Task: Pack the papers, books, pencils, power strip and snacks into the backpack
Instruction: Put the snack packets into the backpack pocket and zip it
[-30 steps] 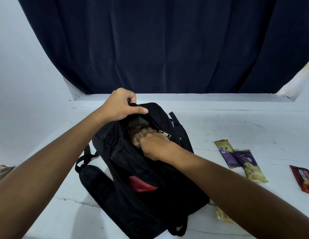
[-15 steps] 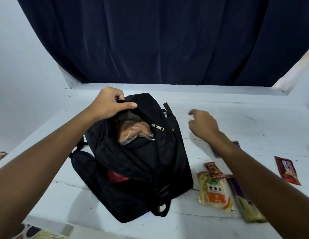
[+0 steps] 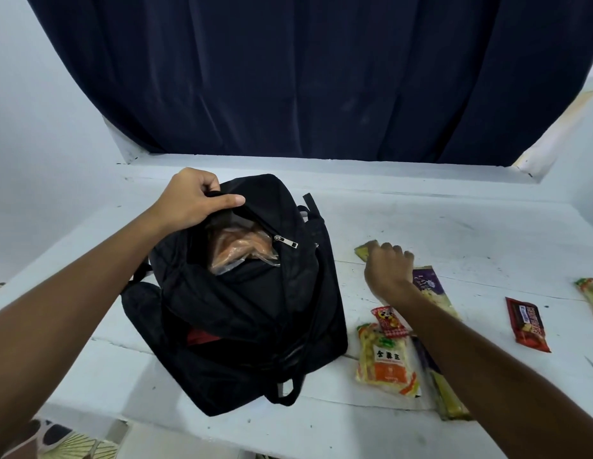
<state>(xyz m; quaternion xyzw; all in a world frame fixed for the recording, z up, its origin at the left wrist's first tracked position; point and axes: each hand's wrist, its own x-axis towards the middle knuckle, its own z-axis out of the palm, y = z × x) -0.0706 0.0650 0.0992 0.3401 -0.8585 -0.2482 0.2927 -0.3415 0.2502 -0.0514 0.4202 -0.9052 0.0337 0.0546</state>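
The black backpack (image 3: 255, 326) lies on the white table (image 3: 454, 226) with its top pocket open. A clear bag of orange snacks (image 3: 238, 250) sits in the opening. My left hand (image 3: 192, 200) grips the upper edge of that opening and holds it wide. To the right of the backpack, my right hand (image 3: 387, 266) curls down over a yellow-ended snack packet (image 3: 366, 250), covering most of it. A purple packet (image 3: 430, 286) lies just beside that hand.
Near the backpack's right side lie a small red packet (image 3: 389, 321), a yellow-orange snack bag (image 3: 386, 359) and a long green-yellow packet (image 3: 449, 402). A red chocolate bar (image 3: 526, 323) and another packet (image 3: 591, 296) lie further right. A dark curtain (image 3: 288, 77) hangs behind.
My right hand came out of the backpack, leaving the orange snack bag inside, then moved right and down onto the yellow-ended packet. My left hand kept its hold on the opening.
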